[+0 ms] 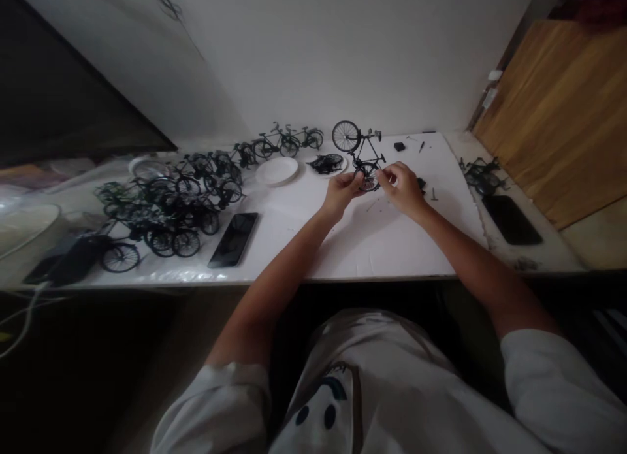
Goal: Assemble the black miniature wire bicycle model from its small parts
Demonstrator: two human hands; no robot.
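Observation:
A black model bicycle (368, 147) is held up above the white board (392, 245), tilted, with one wheel up at the left and the other down between my hands. My left hand (341, 194) grips that lower wheel from the left, thumb and fingers closed on it. On the other side my right hand (400, 185) has its fingertips pinched at the same wheel's edge. Whether a small part sits between those fingertips is too dim to make out. Behind my left hand, a small plate (339, 171) bears black parts.
Many finished-looking model bicycles (176, 206) crowd the table's left side. A white plate (277, 171) and a phone (234, 240) lie nearer the middle. At the right are a small black block (399, 146), another model bicycle (484, 174) and a dark phone-like slab (511, 219).

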